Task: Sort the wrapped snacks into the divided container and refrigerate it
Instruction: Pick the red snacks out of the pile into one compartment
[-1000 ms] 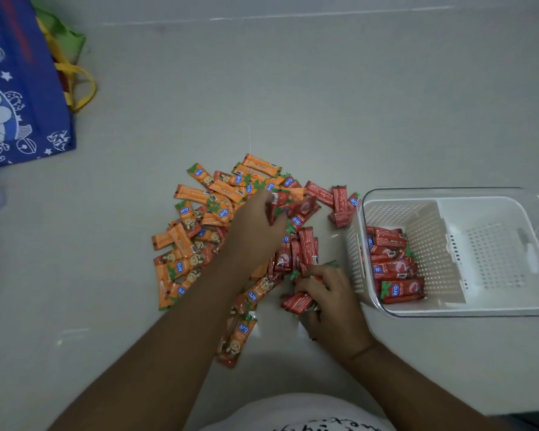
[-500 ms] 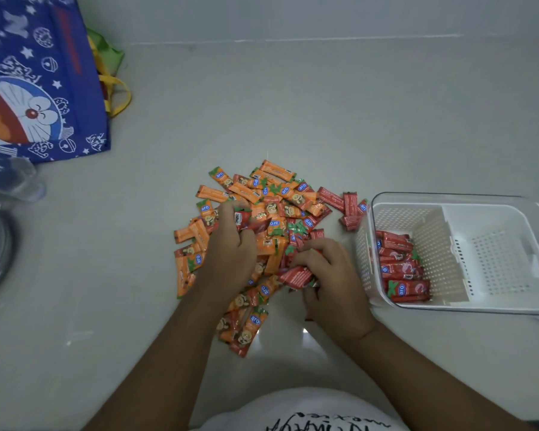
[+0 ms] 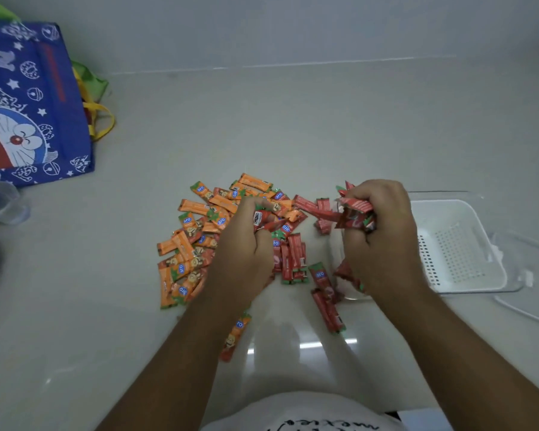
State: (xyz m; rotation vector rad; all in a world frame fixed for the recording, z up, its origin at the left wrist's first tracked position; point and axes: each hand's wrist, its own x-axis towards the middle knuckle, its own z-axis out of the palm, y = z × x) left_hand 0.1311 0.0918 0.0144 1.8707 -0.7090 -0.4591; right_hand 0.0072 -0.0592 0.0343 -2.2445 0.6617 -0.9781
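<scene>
The right hand (image 3: 383,234) gripped a bunch of red wrapped snacks (image 3: 353,213) above the near-left end of the white divided container (image 3: 458,244). The left hand (image 3: 246,241) pinched one red packet (image 3: 269,226) over the mixed orange-and-red pile (image 3: 199,241) on the pale floor (image 3: 293,126).

Your orange and red wrapped snacks (image 3: 199,241) lie in a loose pile. The white divided container (image 3: 458,244) stands just right of it.

Pale glossy worktop (image 3: 293,126) meeting plain wall (image 3: 293,26); light glare near front edge; blue cartoon bag (image 3: 28,104) far left.
</scene>
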